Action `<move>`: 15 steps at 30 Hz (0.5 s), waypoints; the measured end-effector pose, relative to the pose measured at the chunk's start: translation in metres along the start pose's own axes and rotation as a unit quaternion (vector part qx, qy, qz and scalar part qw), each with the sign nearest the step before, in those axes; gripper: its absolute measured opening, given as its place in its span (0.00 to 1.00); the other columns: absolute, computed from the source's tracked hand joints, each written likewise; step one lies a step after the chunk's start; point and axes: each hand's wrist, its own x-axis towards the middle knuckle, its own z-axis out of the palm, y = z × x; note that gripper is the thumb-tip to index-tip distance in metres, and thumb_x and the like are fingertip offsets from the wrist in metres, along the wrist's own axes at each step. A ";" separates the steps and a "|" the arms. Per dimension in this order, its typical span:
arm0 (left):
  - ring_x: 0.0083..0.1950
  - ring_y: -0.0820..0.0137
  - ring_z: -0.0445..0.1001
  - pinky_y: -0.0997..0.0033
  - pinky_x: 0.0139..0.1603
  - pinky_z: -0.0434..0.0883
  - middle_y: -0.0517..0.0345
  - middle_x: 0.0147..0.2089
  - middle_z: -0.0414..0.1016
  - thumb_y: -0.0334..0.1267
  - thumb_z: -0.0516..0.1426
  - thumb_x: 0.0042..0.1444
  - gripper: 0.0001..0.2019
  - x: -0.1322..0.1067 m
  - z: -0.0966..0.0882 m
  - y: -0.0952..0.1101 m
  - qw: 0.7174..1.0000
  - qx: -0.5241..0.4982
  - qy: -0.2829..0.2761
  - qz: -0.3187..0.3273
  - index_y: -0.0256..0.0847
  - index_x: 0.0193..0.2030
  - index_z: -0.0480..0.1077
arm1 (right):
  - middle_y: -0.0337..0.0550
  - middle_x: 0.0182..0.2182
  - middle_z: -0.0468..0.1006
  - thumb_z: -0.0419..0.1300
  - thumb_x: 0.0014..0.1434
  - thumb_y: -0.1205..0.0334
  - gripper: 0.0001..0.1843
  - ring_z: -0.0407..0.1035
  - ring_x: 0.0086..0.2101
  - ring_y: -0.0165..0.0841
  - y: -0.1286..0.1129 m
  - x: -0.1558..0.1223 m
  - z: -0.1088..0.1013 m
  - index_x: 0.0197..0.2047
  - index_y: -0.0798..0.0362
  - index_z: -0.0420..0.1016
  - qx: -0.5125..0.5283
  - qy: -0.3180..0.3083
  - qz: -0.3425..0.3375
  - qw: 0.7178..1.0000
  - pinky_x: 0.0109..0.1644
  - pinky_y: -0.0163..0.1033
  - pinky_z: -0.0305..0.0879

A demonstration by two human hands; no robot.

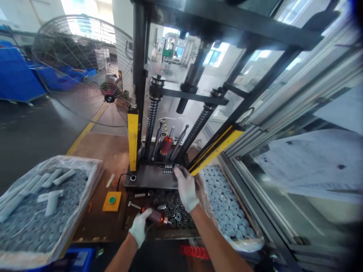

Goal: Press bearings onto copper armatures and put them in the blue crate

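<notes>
My left hand (139, 227), in a white glove, grips a motor rotor (153, 215) with red-coated copper windings and a metal shaft, low over a tray of small ball bearings (177, 209). My right hand (186, 189), also gloved, sits at the front edge of a dark steel press plate (150, 176), with its fingers apart. Its fingertips are close to a row of small bearings (167, 168) on the plate. A second rotor (166, 144) stands upright on the press between steel guide rods, and its base is partly hidden by the plate's bearings.
Plastic-lined trays of grey cylindrical parts lie to the left (42, 207) and right (225, 200). A yellow box with a green button (112, 201) sits on the brown bench. Black press columns, yellow light-curtain bars (132, 139), a large fan (82, 64) and blue bins (17, 71) stand around.
</notes>
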 end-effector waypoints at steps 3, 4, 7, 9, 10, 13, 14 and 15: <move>0.36 0.62 0.81 0.64 0.41 0.77 0.50 0.36 0.81 0.31 0.65 0.49 0.09 0.008 -0.007 -0.003 1.000 0.012 0.001 -0.004 0.36 0.38 0.73 | 0.48 0.49 0.78 0.59 0.59 0.52 0.21 0.71 0.49 0.39 -0.048 0.079 0.036 0.52 0.55 0.75 -0.064 0.087 -0.109 0.988 0.57 0.41 0.64; 0.38 0.62 0.81 0.63 0.43 0.77 0.50 0.37 0.82 0.30 0.65 0.49 0.10 0.008 -0.008 -0.004 1.000 0.013 0.000 -0.007 0.36 0.39 0.73 | 0.48 0.50 0.78 0.59 0.60 0.53 0.20 0.71 0.50 0.39 -0.057 0.100 0.048 0.52 0.55 0.75 -0.110 0.092 -0.113 0.983 0.57 0.41 0.63; 0.42 0.60 0.81 0.61 0.48 0.77 0.48 0.42 0.82 0.27 0.64 0.50 0.13 0.008 -0.011 -0.003 1.000 0.011 -0.007 -0.025 0.37 0.44 0.73 | 0.51 0.45 0.79 0.54 0.65 0.55 0.16 0.73 0.46 0.41 -0.065 0.140 0.073 0.49 0.55 0.76 -0.257 0.076 -0.065 0.961 0.52 0.42 0.65; 0.44 0.59 0.81 0.59 0.50 0.77 0.47 0.44 0.81 0.28 0.64 0.50 0.15 0.008 -0.013 -0.002 0.999 0.010 -0.018 -0.032 0.37 0.46 0.72 | 0.52 0.41 0.80 0.51 0.68 0.55 0.17 0.74 0.44 0.42 -0.064 0.149 0.079 0.47 0.55 0.76 -0.303 0.069 -0.043 0.950 0.50 0.42 0.65; 0.45 0.58 0.81 0.58 0.51 0.77 0.47 0.45 0.81 0.29 0.64 0.50 0.16 0.008 -0.013 -0.002 0.999 0.010 -0.025 -0.030 0.37 0.47 0.72 | 0.52 0.40 0.80 0.51 0.68 0.55 0.16 0.74 0.43 0.42 -0.063 0.151 0.080 0.46 0.55 0.76 -0.310 0.067 -0.045 0.947 0.49 0.42 0.65; 0.47 0.58 0.80 0.57 0.53 0.76 0.47 0.45 0.81 0.31 0.65 0.50 0.16 0.012 -0.014 0.000 0.999 0.014 -0.039 -0.022 0.37 0.47 0.73 | 0.50 0.38 0.79 0.52 0.68 0.56 0.14 0.74 0.41 0.41 -0.070 0.149 0.075 0.43 0.54 0.75 -0.315 0.072 -0.074 0.944 0.47 0.40 0.64; 0.48 0.58 0.80 0.57 0.53 0.76 0.47 0.45 0.81 0.31 0.65 0.50 0.16 0.013 -0.014 0.001 0.999 0.018 -0.043 -0.024 0.37 0.47 0.73 | 0.50 0.36 0.79 0.51 0.68 0.57 0.14 0.74 0.40 0.40 -0.075 0.143 0.070 0.42 0.54 0.75 -0.311 0.082 -0.087 0.943 0.46 0.40 0.64; 0.49 0.58 0.80 0.57 0.54 0.76 0.47 0.45 0.81 0.31 0.64 0.51 0.15 0.013 -0.015 0.003 0.998 0.025 -0.045 -0.030 0.36 0.47 0.73 | 0.49 0.35 0.79 0.51 0.68 0.57 0.13 0.73 0.39 0.39 -0.080 0.135 0.063 0.40 0.54 0.74 -0.302 0.097 -0.102 0.943 0.46 0.39 0.64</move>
